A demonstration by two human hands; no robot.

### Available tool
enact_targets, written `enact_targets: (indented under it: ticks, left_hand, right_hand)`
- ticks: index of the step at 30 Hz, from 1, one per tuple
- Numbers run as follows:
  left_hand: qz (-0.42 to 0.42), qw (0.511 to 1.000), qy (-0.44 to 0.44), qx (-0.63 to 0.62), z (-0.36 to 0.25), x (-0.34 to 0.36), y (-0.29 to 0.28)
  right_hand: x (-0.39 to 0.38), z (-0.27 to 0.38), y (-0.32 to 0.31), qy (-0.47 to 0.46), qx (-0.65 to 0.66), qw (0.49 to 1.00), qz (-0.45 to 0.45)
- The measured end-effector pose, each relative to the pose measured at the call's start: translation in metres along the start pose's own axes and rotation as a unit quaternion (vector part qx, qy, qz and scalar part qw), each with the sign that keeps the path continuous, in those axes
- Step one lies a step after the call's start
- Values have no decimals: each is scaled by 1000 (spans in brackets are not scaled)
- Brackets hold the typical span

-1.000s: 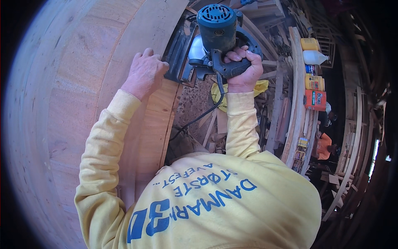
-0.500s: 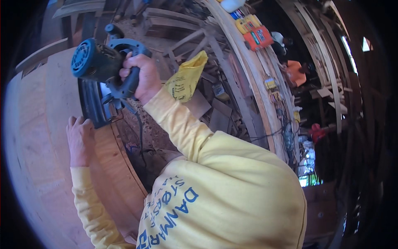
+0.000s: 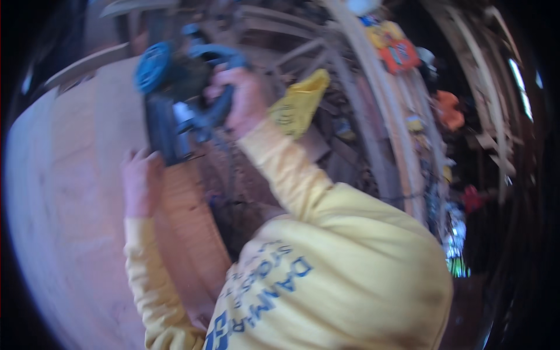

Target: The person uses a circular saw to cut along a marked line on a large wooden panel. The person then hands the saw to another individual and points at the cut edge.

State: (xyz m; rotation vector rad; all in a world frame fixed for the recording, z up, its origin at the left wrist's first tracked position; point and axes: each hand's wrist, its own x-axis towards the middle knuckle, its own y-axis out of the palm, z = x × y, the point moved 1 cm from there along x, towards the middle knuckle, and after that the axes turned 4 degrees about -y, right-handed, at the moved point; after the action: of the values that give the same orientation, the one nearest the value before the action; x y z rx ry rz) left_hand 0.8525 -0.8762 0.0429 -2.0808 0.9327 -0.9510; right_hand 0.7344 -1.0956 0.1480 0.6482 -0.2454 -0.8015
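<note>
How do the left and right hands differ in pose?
The right hand grips the circular saw by its handle; the left hand rests on the wooden panel by the saw's base plate. The right hand appears higher in the picture than the left hand. Both are bare, below yellow sleeves.

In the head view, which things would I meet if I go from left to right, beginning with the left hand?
Left hand, right hand gripping the blue saw, yellow bag, red-orange package, person in an orange top.
</note>
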Motion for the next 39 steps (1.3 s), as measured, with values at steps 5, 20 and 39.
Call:
enact_targets:
  ticks: [5, 20, 39]
  left_hand:
    - [8, 999, -34, 25, 0, 2, -10]
    - [25, 996, -69, 40, 6, -6, -6]
    - [28, 995, -89, 37, 9, -5, 1]
  right_hand:
    - [8, 6, 1, 32, 24, 998, 38]
    - [10, 6, -6, 61, 10, 993, 101]
    - [20, 4, -14, 87, -6, 989, 118]
